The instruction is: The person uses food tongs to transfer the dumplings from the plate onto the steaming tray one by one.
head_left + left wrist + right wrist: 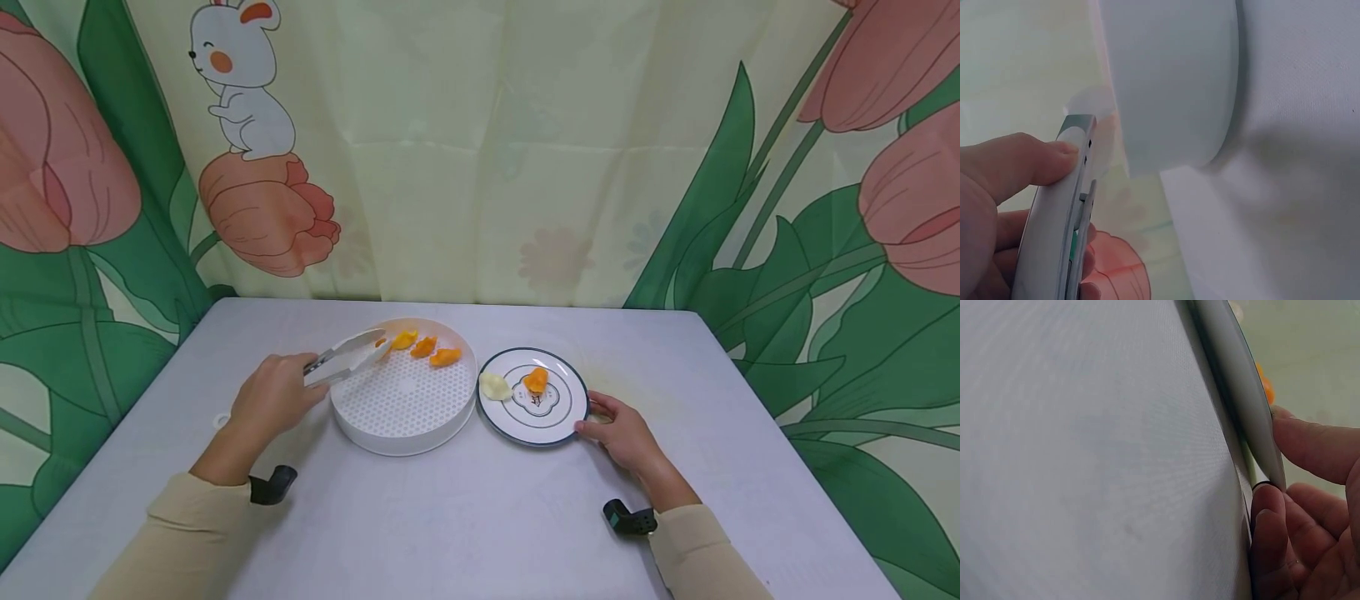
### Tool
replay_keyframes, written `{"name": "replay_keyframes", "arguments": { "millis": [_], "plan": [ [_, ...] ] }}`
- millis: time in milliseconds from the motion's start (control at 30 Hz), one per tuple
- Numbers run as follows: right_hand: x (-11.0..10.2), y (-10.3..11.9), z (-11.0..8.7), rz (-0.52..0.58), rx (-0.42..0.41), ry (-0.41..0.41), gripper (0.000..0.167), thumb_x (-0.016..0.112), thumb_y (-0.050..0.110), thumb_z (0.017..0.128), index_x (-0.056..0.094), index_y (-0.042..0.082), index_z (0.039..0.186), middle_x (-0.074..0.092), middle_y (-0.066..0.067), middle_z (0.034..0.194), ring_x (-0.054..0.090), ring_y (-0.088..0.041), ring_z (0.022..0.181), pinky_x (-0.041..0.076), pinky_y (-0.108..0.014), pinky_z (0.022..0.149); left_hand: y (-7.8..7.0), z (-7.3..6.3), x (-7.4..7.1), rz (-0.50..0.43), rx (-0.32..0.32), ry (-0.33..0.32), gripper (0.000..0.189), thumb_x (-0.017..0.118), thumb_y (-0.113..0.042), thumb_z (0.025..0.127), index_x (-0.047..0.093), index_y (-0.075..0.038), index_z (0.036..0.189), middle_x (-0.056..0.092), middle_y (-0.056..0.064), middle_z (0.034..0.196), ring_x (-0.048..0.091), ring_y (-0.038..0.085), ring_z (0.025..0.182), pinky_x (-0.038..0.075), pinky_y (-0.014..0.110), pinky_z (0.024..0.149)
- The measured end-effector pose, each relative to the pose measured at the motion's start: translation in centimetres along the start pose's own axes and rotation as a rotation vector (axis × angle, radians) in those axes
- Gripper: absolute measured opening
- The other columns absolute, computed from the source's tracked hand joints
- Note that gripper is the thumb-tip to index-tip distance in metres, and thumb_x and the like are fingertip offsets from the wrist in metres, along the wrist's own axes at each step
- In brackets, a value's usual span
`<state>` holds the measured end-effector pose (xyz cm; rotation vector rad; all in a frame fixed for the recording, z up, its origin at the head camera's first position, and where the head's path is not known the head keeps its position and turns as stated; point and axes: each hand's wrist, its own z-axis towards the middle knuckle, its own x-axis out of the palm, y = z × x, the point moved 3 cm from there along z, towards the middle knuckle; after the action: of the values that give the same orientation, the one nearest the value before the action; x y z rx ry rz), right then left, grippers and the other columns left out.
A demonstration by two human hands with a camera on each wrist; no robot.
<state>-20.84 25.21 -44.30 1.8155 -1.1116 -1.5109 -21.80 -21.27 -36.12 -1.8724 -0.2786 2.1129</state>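
My left hand (273,398) grips a pair of tongs (347,343) by the handle end, thumb on top in the left wrist view. The tongs' tips reach over a round white perforated tray (405,408), where an orange piece shows at them. Along the tray's far side lie a yellow piece (405,339) and orange pieces (446,357). To the right, my right hand (622,429) pinches the rim of a blue-edged white plate (498,427) between thumb and fingers. On the plate are an orange piece (536,380) and a pale yellow piece (495,386).
A white cloth covers the table (450,525). Tray and plate stand side by side, their rims close together. Behind the table's far edge hangs a curtain (480,208) printed with tulips and a white mouse. A small white ring (221,421) shows left of my left hand.
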Motion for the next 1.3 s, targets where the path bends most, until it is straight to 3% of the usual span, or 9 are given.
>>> {"name": "replay_keyframes", "arguments": {
  "millis": [267,400,533,667,1100,1300],
  "plan": [
    [0.0,0.0,0.1,-0.014,-0.003,0.002,0.072,0.076,0.020,0.090,0.041,0.005,0.151,0.048,-0.023,0.147,0.032,-0.042,0.141,0.026,-0.057,0.112,-0.3,0.0,-0.5,-0.032,-0.016,0.003,0.052,0.073,-0.016,0.088,0.058,0.013,0.128,0.065,0.029,0.108,0.055,0.032,0.079,0.048,0.040,0.062],
    [-0.1,0.1,0.1,-0.018,-0.004,0.002,0.073,0.076,0.021,0.090,0.040,0.005,0.152,0.048,-0.023,0.147,0.032,-0.042,0.141,0.027,-0.057,0.111,-0.7,0.0,-0.9,-0.033,-0.010,-0.006,0.053,0.074,-0.016,0.088,0.057,0.013,0.129,0.065,0.030,0.112,0.057,0.035,0.085,0.051,0.045,0.068],
    [-0.1,0.1,0.1,-0.017,-0.004,0.003,0.074,0.076,0.021,0.090,0.040,0.004,0.152,0.047,-0.023,0.147,0.031,-0.042,0.142,0.026,-0.058,0.112,-1.6,0.1,-1.0,-0.049,-0.023,0.031,0.057,0.075,-0.018,0.088,0.056,0.011,0.133,0.063,0.030,0.118,0.058,0.040,0.097,0.053,0.050,0.078],
    [-0.1,0.1,0.2,-0.018,-0.004,0.005,0.073,0.076,0.021,0.090,0.040,0.004,0.152,0.047,-0.023,0.147,0.030,-0.042,0.142,0.024,-0.058,0.112,-2.7,0.3,-0.7,-0.065,-0.039,0.086,0.061,0.076,-0.020,0.088,0.054,0.009,0.137,0.061,0.028,0.124,0.057,0.039,0.102,0.054,0.048,0.080],
    [0.0,0.1,0.2,-0.018,0.006,0.014,0.070,0.074,0.020,0.091,0.042,0.006,0.152,0.043,-0.023,0.151,0.028,-0.042,0.143,0.025,-0.058,0.112,-6.1,0.5,0.6,-0.047,0.063,0.138,0.056,0.079,-0.022,0.086,0.061,0.002,0.133,0.065,0.021,0.117,0.058,0.033,0.098,0.054,0.043,0.075],
    [0.0,0.1,0.2,-0.031,0.029,0.022,0.068,0.075,0.022,0.091,0.045,0.007,0.150,0.037,-0.022,0.155,0.023,-0.042,0.145,0.021,-0.058,0.113,-7.6,0.3,1.6,-0.053,0.104,0.157,0.056,0.079,-0.023,0.085,0.063,-0.001,0.133,0.066,0.018,0.117,0.058,0.032,0.102,0.052,0.046,0.081]
  ]
}}
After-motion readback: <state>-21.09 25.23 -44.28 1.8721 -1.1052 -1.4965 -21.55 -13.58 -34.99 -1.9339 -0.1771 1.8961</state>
